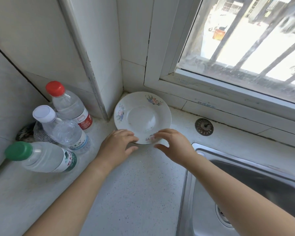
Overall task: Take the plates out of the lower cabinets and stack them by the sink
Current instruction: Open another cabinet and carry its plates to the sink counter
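Note:
A white plate (141, 116) with small flower prints around its rim sits on the speckled white counter (134, 184), in the corner under the window, just left of the sink (245, 176). My left hand (117, 145) grips its near-left rim, fingers on top and thumb below. My right hand (174, 143) holds the near-right rim the same way, fingertips on the rim and thumb just under the edge. Only this one plate is visible here; no cabinet is in sight.
Three plastic water bottles stand at the left: a red-capped one (70, 106), a white-capped one (61, 128) and a green-capped one (41, 155). A metal sink strainer (204, 126) lies behind the sink. Tiled wall and the window frame close off the corner.

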### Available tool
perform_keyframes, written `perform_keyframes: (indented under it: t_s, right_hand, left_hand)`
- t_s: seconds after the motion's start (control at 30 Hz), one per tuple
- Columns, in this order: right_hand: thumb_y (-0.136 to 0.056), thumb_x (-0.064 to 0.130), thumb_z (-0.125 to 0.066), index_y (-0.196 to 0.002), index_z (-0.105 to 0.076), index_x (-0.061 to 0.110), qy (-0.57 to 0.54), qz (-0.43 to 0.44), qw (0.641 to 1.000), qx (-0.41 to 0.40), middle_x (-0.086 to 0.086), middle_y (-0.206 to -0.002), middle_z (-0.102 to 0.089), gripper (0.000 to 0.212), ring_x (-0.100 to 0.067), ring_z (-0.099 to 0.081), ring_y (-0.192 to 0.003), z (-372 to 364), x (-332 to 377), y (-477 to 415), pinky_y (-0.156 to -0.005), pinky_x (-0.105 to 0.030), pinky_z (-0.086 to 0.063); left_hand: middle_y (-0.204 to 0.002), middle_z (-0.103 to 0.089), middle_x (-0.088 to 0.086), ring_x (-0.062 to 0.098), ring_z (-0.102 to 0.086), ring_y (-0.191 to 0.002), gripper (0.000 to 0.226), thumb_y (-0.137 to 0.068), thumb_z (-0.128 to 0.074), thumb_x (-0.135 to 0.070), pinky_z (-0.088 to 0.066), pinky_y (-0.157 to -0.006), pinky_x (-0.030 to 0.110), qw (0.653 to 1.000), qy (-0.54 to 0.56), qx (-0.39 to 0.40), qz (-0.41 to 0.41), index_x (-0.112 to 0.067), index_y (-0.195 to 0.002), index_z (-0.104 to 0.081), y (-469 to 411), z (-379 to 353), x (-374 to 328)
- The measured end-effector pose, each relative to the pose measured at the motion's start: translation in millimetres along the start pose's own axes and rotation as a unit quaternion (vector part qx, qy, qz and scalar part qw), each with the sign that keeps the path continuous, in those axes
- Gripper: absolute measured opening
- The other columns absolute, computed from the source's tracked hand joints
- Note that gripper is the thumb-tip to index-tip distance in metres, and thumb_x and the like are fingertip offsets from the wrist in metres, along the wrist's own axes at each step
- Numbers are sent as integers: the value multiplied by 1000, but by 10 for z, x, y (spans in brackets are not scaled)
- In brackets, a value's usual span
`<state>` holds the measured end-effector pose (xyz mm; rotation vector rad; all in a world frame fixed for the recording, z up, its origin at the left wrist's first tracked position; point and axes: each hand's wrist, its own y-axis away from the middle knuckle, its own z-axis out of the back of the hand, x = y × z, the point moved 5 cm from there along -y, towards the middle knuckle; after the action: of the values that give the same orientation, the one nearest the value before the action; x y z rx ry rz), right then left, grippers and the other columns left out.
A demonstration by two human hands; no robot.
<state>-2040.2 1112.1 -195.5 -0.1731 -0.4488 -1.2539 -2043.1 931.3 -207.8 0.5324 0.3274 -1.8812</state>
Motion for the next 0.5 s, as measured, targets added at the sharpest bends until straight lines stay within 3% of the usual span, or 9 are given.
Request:
perform_keyframes:
  t_s: [0.3, 0.4, 0.5]
  right_hand:
    - [-90, 41, -55, -126, -56, 21, -55, -45, 997, -19, 3, -127, -59, 41, -15, -53, -117, 289, 66, 664, -96, -26, -41]
    - [-89, 42, -55, -125, -56, 23, -97, -55, 993, -39, 7, -122, -61, 40, -10, -54, -112, 369, 91, 1010, -87, -17, -37]
    - [-88, 43, -56, -124, -57, 25, -135, -64, 987, -56, 10, -118, -62, 40, -6, -54, -108, 414, 99, 1387, -82, -15, -34]
  left_hand:
    - [-124, -59, -12, 9, -54, -113, 33, -88, -54, -44, -40, -88, 22, 999, 19, -9, 49, -29, -116, -63, 382, 210, -475]
    - [-126, -58, -12, 9, -53, -115, 35, -88, -52, -48, -43, -93, 27, 997, 25, 11, 65, -31, -116, -61, 596, 196, -696]
    - [-124, -59, -11, 9, -53, -114, 34, -87, -52, -47, -39, -91, 23, 997, 37, 22, 71, -31, -116, -62, 828, 181, -931]
